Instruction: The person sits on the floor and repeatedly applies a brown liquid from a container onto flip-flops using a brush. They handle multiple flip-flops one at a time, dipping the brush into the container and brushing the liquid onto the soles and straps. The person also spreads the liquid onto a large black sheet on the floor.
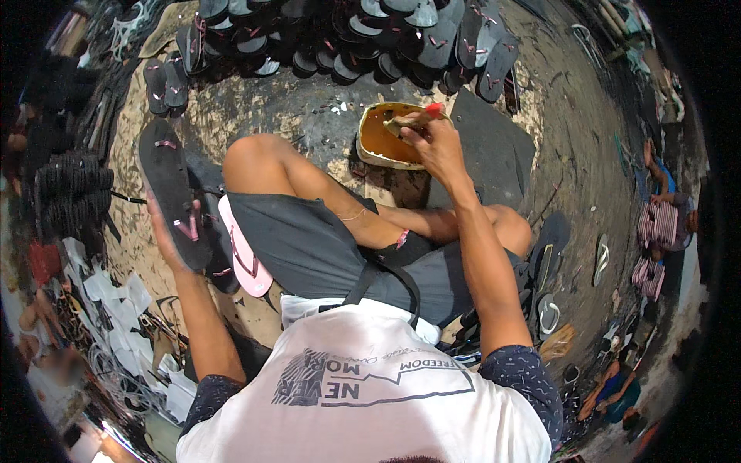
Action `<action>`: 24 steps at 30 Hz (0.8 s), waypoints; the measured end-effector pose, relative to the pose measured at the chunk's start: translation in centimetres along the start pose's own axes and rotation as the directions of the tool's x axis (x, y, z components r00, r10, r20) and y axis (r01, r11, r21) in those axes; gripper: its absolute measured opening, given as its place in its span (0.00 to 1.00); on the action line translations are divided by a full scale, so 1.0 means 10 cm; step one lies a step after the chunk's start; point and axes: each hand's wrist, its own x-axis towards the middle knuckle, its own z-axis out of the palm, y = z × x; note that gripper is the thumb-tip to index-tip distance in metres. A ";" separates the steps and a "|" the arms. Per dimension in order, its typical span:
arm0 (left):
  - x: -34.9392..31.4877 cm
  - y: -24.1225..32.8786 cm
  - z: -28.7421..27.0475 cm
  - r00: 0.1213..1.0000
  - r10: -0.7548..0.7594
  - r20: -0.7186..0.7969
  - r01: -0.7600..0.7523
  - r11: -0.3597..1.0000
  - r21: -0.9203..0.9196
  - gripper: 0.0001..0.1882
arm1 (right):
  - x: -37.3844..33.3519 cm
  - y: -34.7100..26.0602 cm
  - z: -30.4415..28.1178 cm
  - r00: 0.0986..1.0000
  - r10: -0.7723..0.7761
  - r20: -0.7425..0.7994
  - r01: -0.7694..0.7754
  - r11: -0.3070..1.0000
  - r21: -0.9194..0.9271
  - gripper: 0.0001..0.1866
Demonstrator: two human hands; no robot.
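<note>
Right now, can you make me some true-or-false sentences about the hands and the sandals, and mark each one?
1. The right hand is holding a brush at the tub. True.
2. Whatever is inside the tub is bright blue. False: the liquid in it is orange-brown.
3. The left hand is holding a black sandal. True.
4. Nothing here is pink. False: a pink sandal lies beside the grey shorts.
5. There is a big pile of sandals on the far side of the tub. True.
</note>
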 end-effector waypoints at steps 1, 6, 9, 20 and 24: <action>-0.01 -0.02 -0.07 0.978 -0.099 0.183 0.076 0.989 0.128 0.25 | -0.04 0.15 0.02 0.999 -0.047 0.022 0.049 0.992 -0.115 0.14; -0.28 -0.38 0.26 0.804 0.250 0.539 -0.573 0.564 0.594 0.24 | -0.07 -0.04 -0.47 0.963 0.089 -0.255 0.075 0.819 0.568 0.15; -0.33 -0.33 0.40 0.797 0.194 0.572 -0.569 0.557 0.605 0.23 | -0.38 0.39 -0.92 0.996 0.083 -0.027 -0.078 0.986 0.147 0.13; -1.06 -0.32 1.81 0.685 -0.374 0.625 0.599 0.778 -0.191 0.26 | 0.42 -1.28 -0.70 0.918 0.054 -0.393 0.316 0.499 0.807 0.14; -1.03 -0.24 1.91 0.553 -0.243 0.797 0.682 0.681 -0.266 0.29 | 0.09 -1.47 -0.39 0.865 -0.165 -0.474 0.451 0.668 0.591 0.16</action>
